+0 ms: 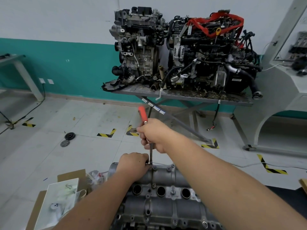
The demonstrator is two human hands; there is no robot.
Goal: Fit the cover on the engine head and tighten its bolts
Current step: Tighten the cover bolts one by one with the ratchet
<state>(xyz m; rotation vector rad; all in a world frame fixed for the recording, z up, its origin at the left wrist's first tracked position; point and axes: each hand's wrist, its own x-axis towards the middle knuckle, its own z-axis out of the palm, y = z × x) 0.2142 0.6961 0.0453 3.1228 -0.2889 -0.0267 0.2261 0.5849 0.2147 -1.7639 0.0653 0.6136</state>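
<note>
Nearest the camera, the cover (pixel 159 201) already sits on the engine head (pixel 166 219), its three round wells in a row across the middle and several bolt bosses along the ribs, so the fitting looks done and the tightening is the step in hand. Just beyond, the left hand (pixel 132 165) rests on the cover's far edge with its fingers curled at the foot of a long driver (pixel 147 138), apparently steadying the tip on a bolt (pixel 154 168) there (the tip itself sits behind the fingers, so whether it is seated I cannot tell). Higher and farther out, the right hand (pixel 153 135) grips the shaft just below the red handle (pixel 142 113), fingers wrapped round it. By my reading the next move calls for turning the driver while keeping it square to the bolt, then shifting to the other bolts; which of those are already snug is not readable here. The lower end of the engine head is cut off by the frame, and the right forearm covers part of the cover. To the left a cardboard box (pixel 66 193) holds pale items too blurred to name. Farther back, two engines stand on a metal table (pixel 174 95) against the teal and white wall.
</note>
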